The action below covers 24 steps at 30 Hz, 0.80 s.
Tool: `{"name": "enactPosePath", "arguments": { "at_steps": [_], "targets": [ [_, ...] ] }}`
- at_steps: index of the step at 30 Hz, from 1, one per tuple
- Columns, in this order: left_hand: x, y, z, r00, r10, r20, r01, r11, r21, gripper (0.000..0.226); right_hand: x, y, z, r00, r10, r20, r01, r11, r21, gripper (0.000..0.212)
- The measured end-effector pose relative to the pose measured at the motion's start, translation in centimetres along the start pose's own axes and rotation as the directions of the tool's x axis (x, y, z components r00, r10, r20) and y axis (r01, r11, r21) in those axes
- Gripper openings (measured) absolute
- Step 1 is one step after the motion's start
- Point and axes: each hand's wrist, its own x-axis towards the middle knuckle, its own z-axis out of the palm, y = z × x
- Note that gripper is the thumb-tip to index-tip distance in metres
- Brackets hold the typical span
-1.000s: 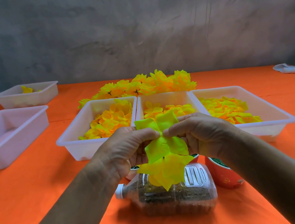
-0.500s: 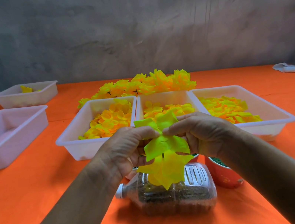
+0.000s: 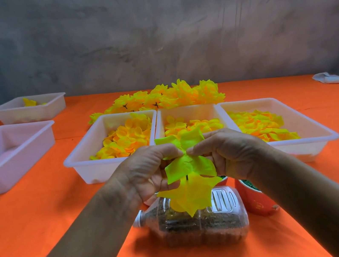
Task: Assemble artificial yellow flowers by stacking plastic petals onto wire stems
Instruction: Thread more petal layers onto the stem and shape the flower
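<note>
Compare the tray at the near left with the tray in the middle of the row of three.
The near-left tray shows only its bare floor; the middle tray holds loose yellow-orange petals. The near-left tray stands alone on the orange table; the middle tray sits flanked by the left petal tray and the right petal tray. Both are white, rectangular plastic trays.

Bright, even light, soft shadows, sharp focus, wide-angle bowing toward the edges.

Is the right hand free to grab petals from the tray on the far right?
Probably not yet: the right hand is pinching the yellow petal piece with the left hand. Otherwise the right tray lies open nearby.
</note>
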Motion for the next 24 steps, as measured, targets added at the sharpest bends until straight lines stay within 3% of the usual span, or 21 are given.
{"name": "enactPosePath", "arguments": {
  "at_steps": [7,11,14,17,24],
  "targets": [
    [0.4,-0.5,-1.2,0.994,0.011,0.105,-0.013,1.0,0.011,0.004,0.0,0.1,-0.4,0.998,-0.022,0.058,0.021,0.999,0.024,0.016],
    [0.5,-0.5,-0.9,0.99,0.025,0.142,-0.026,1.0,0.009,0.028,0.2,0.1,-0.4,0.998,-0.017,0.064,0.016,1.0,0.008,0.018],
    [0.4,-0.5,-0.8,0.986,0.048,0.162,-0.047,0.999,-0.011,0.034,0.2,0.1,-0.4,0.998,-0.018,0.056,0.018,1.0,-0.004,0.027],
    [0.4,-0.6,-0.8,0.983,0.058,0.176,-0.057,0.998,-0.009,0.037,0.2,0.2,-0.4,0.998,-0.02,0.055,0.02,1.0,0.001,0.021],
    [0.4,-0.6,-1.2,0.986,0.076,0.148,-0.079,0.997,0.018,0.011,0.1,0.1,0.0,0.999,0.0,0.037,-0.001,0.999,0.04,0.022]
  ]
}}
